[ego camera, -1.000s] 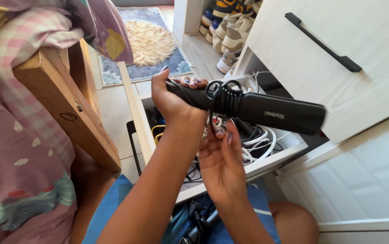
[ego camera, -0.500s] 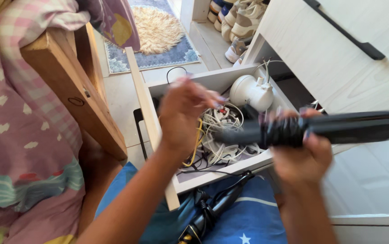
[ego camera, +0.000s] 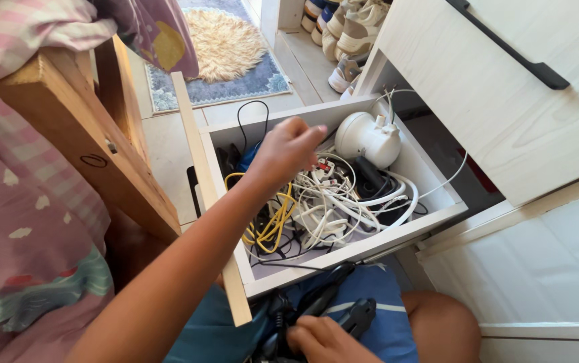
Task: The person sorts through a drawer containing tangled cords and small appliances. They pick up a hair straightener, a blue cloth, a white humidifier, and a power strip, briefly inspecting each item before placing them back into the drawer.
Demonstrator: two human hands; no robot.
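My left hand (ego camera: pixel 288 149) reaches into an open white drawer (ego camera: pixel 363 252), fingers loosely apart just above a tangle of white cables (ego camera: pixel 333 202); it holds nothing. A yellow cable (ego camera: pixel 269 225) lies coiled at the drawer's left, and a round white device (ego camera: pixel 366 138) sits at its back. My right hand (ego camera: pixel 317 339) is low on my lap, curled on a black hair straightener (ego camera: pixel 360 314) wound with its cord. Another black corded hair tool (ego camera: pixel 323 296) lies beside it on blue cloth.
A wooden bed frame (ego camera: pixel 88 154) with pink bedding (ego camera: pixel 27 222) stands close on the left. Above the drawer, a second white drawer front with a black handle (ego camera: pixel 504 47) juts out. Shoes (ego camera: pixel 350 33) and a fluffy rug (ego camera: pixel 229 47) lie beyond.
The straightener went from both hands above the drawer to my right hand alone, then down to my lap. My left hand let go and moved into the drawer.
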